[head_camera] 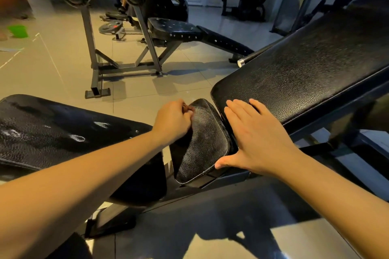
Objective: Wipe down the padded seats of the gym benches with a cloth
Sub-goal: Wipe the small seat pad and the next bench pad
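Beige tiled floor [63,69] all around. The biggest thing is the long black pebbled-vinyl backrest pad [305,73], tilted up toward the right. On the left there's another wide black vinyl pad [52,132] with wet, shiny patches on it. Further back is a grey steel-framed weight bench with a studded black seat [174,29], well apart from the rest.

Between the two near pads sits the small black rounded vinyl seat pad [206,143], tilted, just beside the backrest's lower end. The right hand [252,139] lies flat with its fingers spread wide on that lower end, thumb touching the seat pad's near corner. The left hand [172,120] is curled tight at the seat pad's far edge, pinching a small brownish wad [186,109]. Can't really tell if that's the cloth, too little of it shows.
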